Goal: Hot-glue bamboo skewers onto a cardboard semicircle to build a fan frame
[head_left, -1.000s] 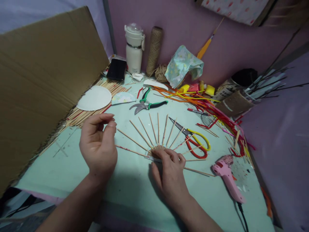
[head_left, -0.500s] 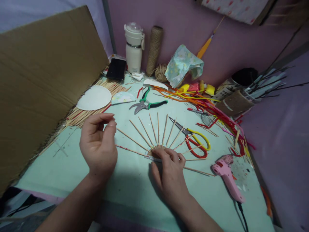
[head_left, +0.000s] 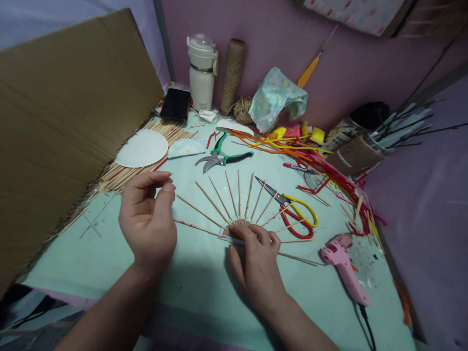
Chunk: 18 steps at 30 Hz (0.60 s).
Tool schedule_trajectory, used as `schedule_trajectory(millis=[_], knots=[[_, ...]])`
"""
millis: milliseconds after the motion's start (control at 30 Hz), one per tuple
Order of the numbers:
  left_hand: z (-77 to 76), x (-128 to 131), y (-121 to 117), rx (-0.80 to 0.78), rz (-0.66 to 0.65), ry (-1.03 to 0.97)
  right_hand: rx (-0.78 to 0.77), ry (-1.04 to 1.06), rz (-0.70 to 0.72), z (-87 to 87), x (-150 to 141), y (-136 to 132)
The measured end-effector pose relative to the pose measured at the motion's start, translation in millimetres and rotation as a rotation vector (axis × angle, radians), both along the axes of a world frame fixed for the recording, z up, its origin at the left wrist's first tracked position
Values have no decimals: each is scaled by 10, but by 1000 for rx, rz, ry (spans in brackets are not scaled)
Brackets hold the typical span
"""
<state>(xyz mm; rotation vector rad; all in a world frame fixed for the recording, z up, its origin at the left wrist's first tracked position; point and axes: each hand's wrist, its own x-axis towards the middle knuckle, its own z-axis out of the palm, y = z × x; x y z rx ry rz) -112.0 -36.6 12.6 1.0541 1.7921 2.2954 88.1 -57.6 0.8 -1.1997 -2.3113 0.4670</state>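
A fan of thin wooden sticks (head_left: 222, 207) lies spread on the table, its sticks meeting at a small cardboard base (head_left: 227, 233) with a whitish lower edge. Over that base rests my right hand (head_left: 258, 253), its curled fingers pressing it down and covering much of it. My left hand (head_left: 148, 214) hovers left of the fan, thumb and fingertips brought close together, with nothing visible between them. Red-and-yellow-handled scissors (head_left: 290, 207) lie partly beneath the fan's right sticks. Close to the lowest right stick lies a pink glue gun (head_left: 345, 270).
Green-handled pruning shears (head_left: 221, 157) lie behind the fan. A white oval disc (head_left: 142, 148) rests on a pile of sticks (head_left: 113, 178) by the cardboard panel (head_left: 73, 107). A white bottle (head_left: 202, 73), twine roll (head_left: 233, 75) and coloured pipe-cleaner-like strands (head_left: 310, 155) stand or lie farther back.
Both hands stay in place, and the fan of sticks keeps its position. The whole view shifts very slightly.
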Motion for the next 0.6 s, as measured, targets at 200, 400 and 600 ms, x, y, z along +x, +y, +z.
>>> schedule_trajectory(millis=[200,400,600], knots=[[11,20,4,54,-15,-40,-5,-2,1,-12,6,-5],[3,11,7,79,-18,-38,-7,2,4,-4,10,-2],[-11,0,2,35,-6,-14,-19,13,6,1,7,-11]])
